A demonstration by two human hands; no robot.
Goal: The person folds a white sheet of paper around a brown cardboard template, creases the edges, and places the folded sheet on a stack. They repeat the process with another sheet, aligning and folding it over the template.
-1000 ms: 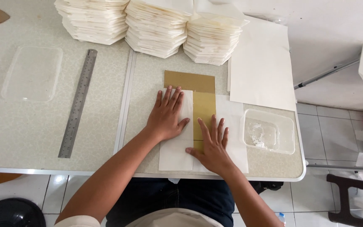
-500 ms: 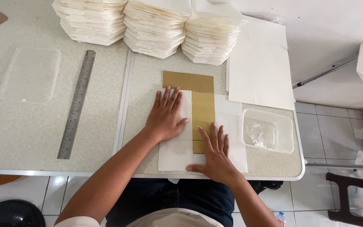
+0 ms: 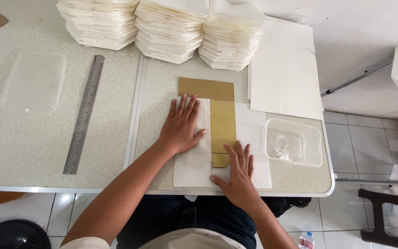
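A gold cardboard piece [image 3: 222,115] lies on the table with white paper [image 3: 254,133] wrapped around its sides. My left hand [image 3: 180,127] presses flat on the folded left flap of the paper, fingers spread and pointing away from me. My right hand [image 3: 238,173] rests flat on the lower right part of the paper, near the table's front edge, its fingertips touching the bottom end of the gold piece. Neither hand holds anything.
Three stacks of folded white paper pieces [image 3: 171,30] stand at the back. A white sheet pile [image 3: 284,69] lies at right, a clear tub with white paste [image 3: 293,143] beside it. A steel ruler [image 3: 84,113] and a clear lid [image 3: 33,83] lie at left.
My right hand has slid toward me and slightly right, from the middle of the gold piece down to its bottom end. My left hand has stayed put.
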